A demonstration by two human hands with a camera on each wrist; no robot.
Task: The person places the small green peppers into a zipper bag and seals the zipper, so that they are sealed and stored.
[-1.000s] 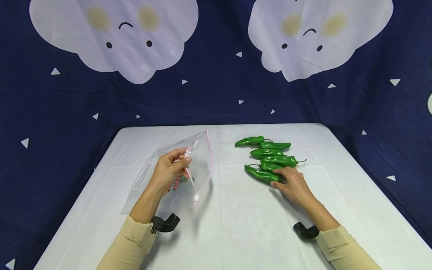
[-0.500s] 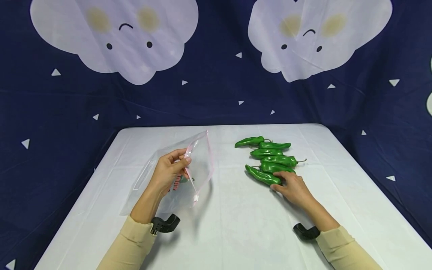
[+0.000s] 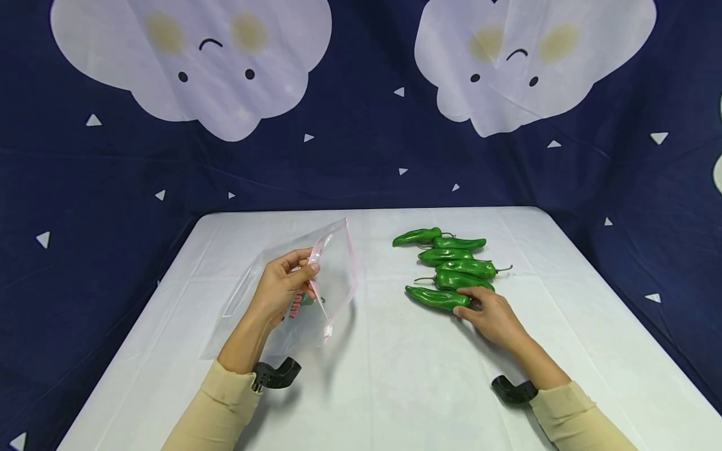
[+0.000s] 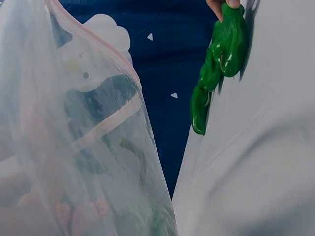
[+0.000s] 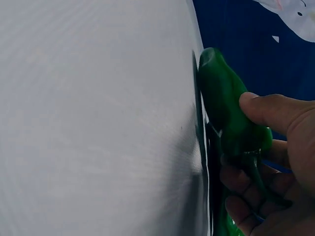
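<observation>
My left hand [image 3: 284, 285] pinches the pink-edged mouth of a clear zipper bag [image 3: 337, 266] between thumb and fingers, and the mouth gapes toward the right. Through its hazy plastic in the left wrist view a green pepper [image 4: 140, 157] shows faintly inside. My right hand [image 3: 492, 314] grips the stem end of the nearest green pepper [image 3: 431, 297], thumb on one side and fingers on the other. The right wrist view has this pepper [image 5: 221, 98] close up, its stem pointing into the palm. Behind it lie several more green peppers [image 3: 465, 269] in a loose column.
A white cloth covers the table [image 3: 406, 382]. Beyond its far edge hangs a dark blue backdrop [image 3: 361, 175] with clouds and small white triangles. Each wrist carries a black camera mount, such as the left mount [image 3: 276, 374].
The gripped pepper has swung its left tip toward me and now lies nearly level, apart from its neighbour's stem. My right hand has shifted only slightly; my left hand and bag stay put.
</observation>
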